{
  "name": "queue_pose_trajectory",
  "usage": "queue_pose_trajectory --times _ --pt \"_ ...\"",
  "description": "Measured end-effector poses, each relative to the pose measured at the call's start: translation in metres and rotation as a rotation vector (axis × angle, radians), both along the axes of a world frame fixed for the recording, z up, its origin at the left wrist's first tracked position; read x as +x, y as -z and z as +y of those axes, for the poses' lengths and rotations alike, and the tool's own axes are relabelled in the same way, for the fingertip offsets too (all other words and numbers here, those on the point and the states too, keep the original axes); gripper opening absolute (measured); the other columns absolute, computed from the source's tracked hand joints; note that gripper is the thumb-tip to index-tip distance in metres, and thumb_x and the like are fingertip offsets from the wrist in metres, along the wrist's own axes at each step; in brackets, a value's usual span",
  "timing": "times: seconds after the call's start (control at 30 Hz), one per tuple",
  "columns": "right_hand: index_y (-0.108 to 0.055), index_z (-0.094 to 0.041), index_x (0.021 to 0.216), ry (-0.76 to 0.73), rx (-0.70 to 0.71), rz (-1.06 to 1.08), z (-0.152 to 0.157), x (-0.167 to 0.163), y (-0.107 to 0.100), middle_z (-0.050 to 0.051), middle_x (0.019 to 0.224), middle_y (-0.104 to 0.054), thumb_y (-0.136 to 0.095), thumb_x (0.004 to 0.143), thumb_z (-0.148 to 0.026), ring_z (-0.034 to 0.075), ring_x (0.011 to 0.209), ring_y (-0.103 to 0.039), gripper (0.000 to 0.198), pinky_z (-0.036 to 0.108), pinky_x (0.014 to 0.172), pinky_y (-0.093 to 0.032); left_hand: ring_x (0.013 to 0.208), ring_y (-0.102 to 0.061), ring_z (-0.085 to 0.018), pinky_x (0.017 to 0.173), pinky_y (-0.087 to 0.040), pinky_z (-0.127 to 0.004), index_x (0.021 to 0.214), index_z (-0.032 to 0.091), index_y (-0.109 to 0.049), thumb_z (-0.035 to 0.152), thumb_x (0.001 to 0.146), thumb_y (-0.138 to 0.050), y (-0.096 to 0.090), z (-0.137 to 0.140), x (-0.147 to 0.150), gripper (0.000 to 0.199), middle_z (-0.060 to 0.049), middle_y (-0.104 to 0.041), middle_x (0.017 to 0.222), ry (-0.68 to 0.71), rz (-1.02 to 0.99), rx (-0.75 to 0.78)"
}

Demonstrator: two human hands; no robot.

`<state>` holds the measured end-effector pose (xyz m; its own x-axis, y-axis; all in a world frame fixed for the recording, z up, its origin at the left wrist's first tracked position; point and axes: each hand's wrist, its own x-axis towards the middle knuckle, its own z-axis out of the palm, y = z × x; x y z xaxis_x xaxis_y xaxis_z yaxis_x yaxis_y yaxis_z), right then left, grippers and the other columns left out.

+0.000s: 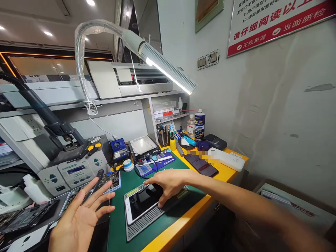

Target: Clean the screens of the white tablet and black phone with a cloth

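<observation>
A white-framed phone [144, 202] with a dark screen lies face up on a grey perforated pad [147, 224], which rests on a green mat [117, 224]. My right hand [170, 183] reaches over the phone's right part from above. Its thumb is at the near edge and its fingers are at the far edge, gripping the phone; that end is partly hidden under the palm. Raised at the lower left, my left hand [84, 213] is open, palm up and fingers spread. It touches nothing that I can see and is beside the dark circuit boards [111, 183].
Left stand a grey soldering station [78, 171] and a white bottle [35, 189]. A lit lamp [168, 68] hangs above. Behind the mat are a solder tin [128, 165] and a yellow bottle [172, 142]. A dark phone [201, 165] and spray can [199, 125] occupy the right side.
</observation>
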<state>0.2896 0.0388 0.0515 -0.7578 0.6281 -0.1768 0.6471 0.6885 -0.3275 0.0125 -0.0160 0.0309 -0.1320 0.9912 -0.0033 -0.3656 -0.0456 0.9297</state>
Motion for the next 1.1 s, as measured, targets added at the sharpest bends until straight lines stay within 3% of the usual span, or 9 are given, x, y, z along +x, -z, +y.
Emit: queue_pose_trajectory --times 0.27,0.47,0.57,0.63,0.7,0.8,0.87,0.97,1.1 --pt "-0.050 -0.019 0.147 -0.084 0.081 -0.040 0.013 -0.007 -0.004 0.014 0.130 -0.066 -0.078 0.069 -0.056 0.034 0.114 -0.065 0.091 0.034 0.079 -0.051 0.096 -0.070 -0.029 0.063 -0.064 -0.036 0.139 0.024 -0.058 0.047 0.082 -0.069 -0.004 -0.004 0.003 0.062 -0.015 -0.071 0.127 -0.006 -0.010 0.030" --pt "-0.052 -0.014 0.138 0.012 0.265 -0.016 -0.024 -0.009 -0.001 0.019 0.120 -0.060 -0.080 0.064 -0.051 0.033 0.089 -0.065 0.088 0.038 0.066 -0.051 0.095 -0.071 -0.028 0.064 -0.064 -0.037 0.141 0.022 -0.055 0.044 0.085 -0.067 -0.005 -0.004 0.002 0.061 -0.016 -0.070 0.128 0.000 -0.021 0.051" --pt "-0.048 -0.016 0.141 0.078 0.357 0.043 -0.047 0.001 -0.001 0.018 0.121 -0.058 -0.078 0.068 -0.045 0.032 0.089 -0.064 0.084 0.043 0.074 -0.051 0.095 -0.070 -0.028 0.065 -0.063 -0.038 0.141 0.021 -0.055 0.044 0.086 -0.066 -0.004 -0.004 0.002 0.060 -0.017 -0.070 0.128 0.009 -0.027 0.060" --pt "-0.046 -0.019 0.143 0.166 0.373 0.160 -0.052 0.014 -0.005 0.016 0.126 -0.057 -0.078 0.069 -0.044 0.030 0.096 -0.063 0.084 0.041 0.080 -0.052 0.095 -0.071 -0.028 0.065 -0.063 -0.039 0.142 0.021 -0.054 0.044 0.087 -0.065 -0.004 -0.004 0.001 0.061 -0.017 -0.070 0.128 0.015 -0.034 0.068" --pt "-0.048 -0.022 0.141 0.386 0.372 0.309 -0.046 0.032 -0.011 0.012 0.126 -0.058 -0.080 0.069 -0.042 0.028 0.104 -0.062 0.081 0.036 0.086 -0.052 0.094 -0.071 -0.029 0.065 -0.063 -0.039 0.143 0.021 -0.054 0.044 0.088 -0.065 -0.003 -0.004 0.001 0.061 -0.017 -0.070 0.128 0.019 -0.039 0.080" --pt "-0.048 -0.018 0.138 0.644 0.408 0.309 -0.020 0.057 -0.016 0.015 0.124 -0.060 -0.074 0.080 -0.040 0.029 0.110 -0.060 0.068 0.039 0.089 -0.051 0.093 -0.071 -0.028 0.065 -0.063 -0.039 0.142 0.020 -0.054 0.042 0.088 -0.064 -0.003 -0.004 0.000 0.059 -0.018 -0.069 0.128 0.028 -0.041 0.091" --pt "-0.054 -0.015 0.132 0.762 0.385 0.257 -0.001 0.068 -0.014 0.014 0.117 -0.063 -0.077 0.082 -0.039 0.028 0.103 -0.063 0.060 0.040 0.085 -0.054 0.093 -0.071 -0.028 0.064 -0.063 -0.038 0.143 0.020 -0.054 0.041 0.089 -0.063 -0.003 -0.004 0.000 0.058 -0.018 -0.069 0.129 0.034 -0.046 0.091" --pt "-0.059 -0.016 0.127 0.862 0.325 0.183 0.021 0.070 -0.002 0.010 0.120 -0.064 -0.066 0.096 -0.038 0.023 0.100 -0.066 0.039 0.042 0.085 -0.057 0.093 -0.071 -0.027 0.065 -0.063 -0.039 0.143 0.020 -0.053 0.040 0.090 -0.062 -0.002 -0.005 0.000 0.058 -0.019 -0.068 0.130 0.035 -0.050 0.094" --pt "-0.060 -0.017 0.129 0.922 0.282 0.176 0.035 0.056 0.012 0.010 0.127 -0.063 -0.064 0.098 -0.036 0.024 0.106 -0.066 0.036 0.045 0.089 -0.057 0.093 -0.072 -0.027 0.066 -0.064 -0.039 0.144 0.019 -0.052 0.038 0.091 -0.061 -0.002 -0.006 0.000 0.057 -0.020 -0.067 0.132 0.029 -0.035 0.098"
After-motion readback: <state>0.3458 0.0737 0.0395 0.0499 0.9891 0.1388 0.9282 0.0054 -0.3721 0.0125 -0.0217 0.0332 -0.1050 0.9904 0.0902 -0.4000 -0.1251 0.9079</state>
